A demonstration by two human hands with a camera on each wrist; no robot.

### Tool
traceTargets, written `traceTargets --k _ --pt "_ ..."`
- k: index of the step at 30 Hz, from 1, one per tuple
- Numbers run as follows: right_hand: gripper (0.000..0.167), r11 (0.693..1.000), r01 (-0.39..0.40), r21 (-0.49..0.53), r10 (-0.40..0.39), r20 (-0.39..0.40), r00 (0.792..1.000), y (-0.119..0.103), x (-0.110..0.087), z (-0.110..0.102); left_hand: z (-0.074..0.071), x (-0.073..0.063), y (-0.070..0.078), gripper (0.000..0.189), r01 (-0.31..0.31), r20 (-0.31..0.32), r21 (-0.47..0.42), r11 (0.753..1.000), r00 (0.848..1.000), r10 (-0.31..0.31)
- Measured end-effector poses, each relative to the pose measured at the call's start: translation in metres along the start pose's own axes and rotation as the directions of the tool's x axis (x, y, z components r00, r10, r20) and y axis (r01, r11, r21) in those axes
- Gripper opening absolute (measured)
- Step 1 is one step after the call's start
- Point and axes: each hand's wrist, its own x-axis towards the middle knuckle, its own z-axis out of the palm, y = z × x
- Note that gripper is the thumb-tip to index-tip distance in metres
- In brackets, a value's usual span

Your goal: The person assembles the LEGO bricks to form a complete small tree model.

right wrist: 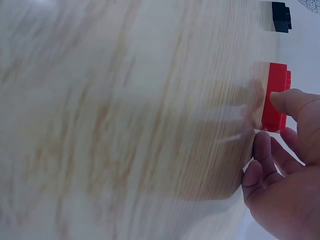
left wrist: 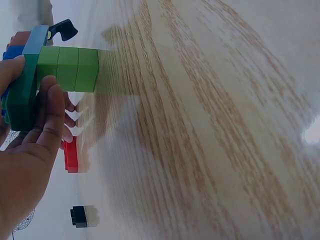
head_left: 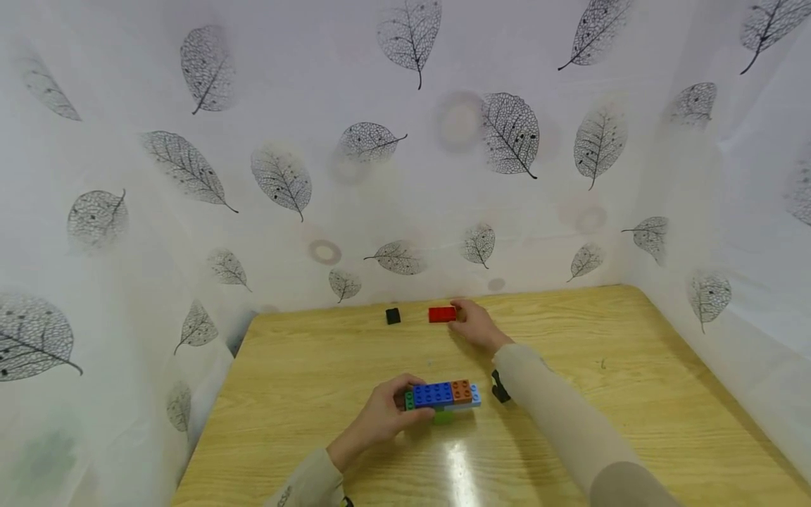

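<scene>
My left hand (head_left: 379, 415) grips the dark green end of a toy-brick build, thumb on the near side and fingers around the other. Along its top run a blue brick (head_left: 433, 393) and a brown brick (head_left: 461, 391) over a light blue brick (head_left: 475, 396). A stack of light green bricks (left wrist: 77, 69) forms a leg below, at the tabletop. Farther back, my right hand (head_left: 476, 325) pinches the right end of a red brick (head_left: 441, 315) lying on the table. Its thumb (right wrist: 285, 102) presses the brick's near side; the index finger is partly hidden behind it.
A small black brick (head_left: 393, 316) sits left of the red one, near the table's back edge. The wooden table (head_left: 304, 394) is bordered by a leaf-print curtain (head_left: 431, 197) at the back and both sides. A black piece (head_left: 500, 387) shows beside the right sleeve.
</scene>
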Motion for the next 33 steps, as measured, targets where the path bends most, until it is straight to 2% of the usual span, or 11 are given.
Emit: traceTargets --k 9,13,16,20,23,33 --pt "0.043 0.999 -0.033 0.006 0.033 -0.039 0.999 -0.001 -0.002 0.003 0.002 0.001 0.000 0.037 0.002 -0.006 0.011 1.000 1.000 -0.002" --pt "0.041 0.996 -0.059 0.062 0.063 -0.053 0.997 -0.003 -0.006 0.003 0.001 0.001 0.000 0.038 0.001 -0.001 0.009 1.000 1.000 -0.001" --pt "0.040 0.991 -0.067 0.114 0.071 -0.034 0.997 -0.005 -0.008 0.001 0.001 0.000 0.001 0.038 0.005 -0.002 0.010 1.000 1.000 -0.005" --pt "0.038 0.990 -0.041 0.136 0.044 -0.017 0.999 -0.009 -0.010 -0.003 0.000 0.000 0.002 0.038 0.005 -0.002 0.016 1.000 1.000 -0.005" --pt "0.036 0.993 0.004 0.115 -0.002 -0.015 1.000 -0.013 -0.015 -0.008 0.000 0.001 0.002 0.039 0.005 0.001 0.020 1.000 1.000 -0.005" --pt "0.035 0.987 0.136 0.086 -0.138 0.011 0.990 -0.031 -0.043 -0.025 0.000 0.001 0.002 0.039 0.013 -0.004 0.026 1.000 1.000 -0.012"
